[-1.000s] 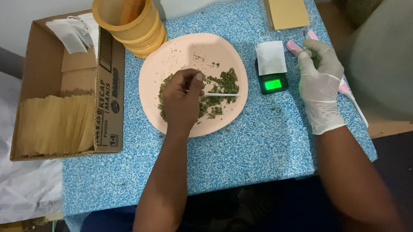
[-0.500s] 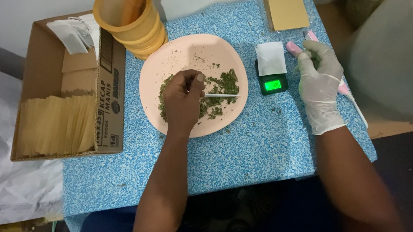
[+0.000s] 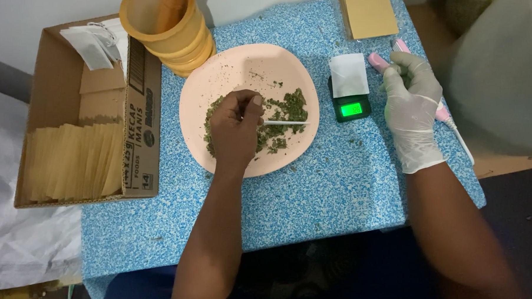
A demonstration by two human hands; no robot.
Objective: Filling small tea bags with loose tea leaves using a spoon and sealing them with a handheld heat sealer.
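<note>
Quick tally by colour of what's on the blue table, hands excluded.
Pink: 2, round pink plastic plate and pink pen-like tool under the gloved right hand
Yellow-orange: 1, stack of plastic cups
Black: 1, small digital scale
White: 1, paper sachet on the scale
Brown: 1, cardboard box
Total: 6

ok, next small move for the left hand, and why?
Probably carry a pinch of herb from the plate to the white sachet on the scale. The left hand sits in the pile holding a white stick; the sachet looks empty.
</note>
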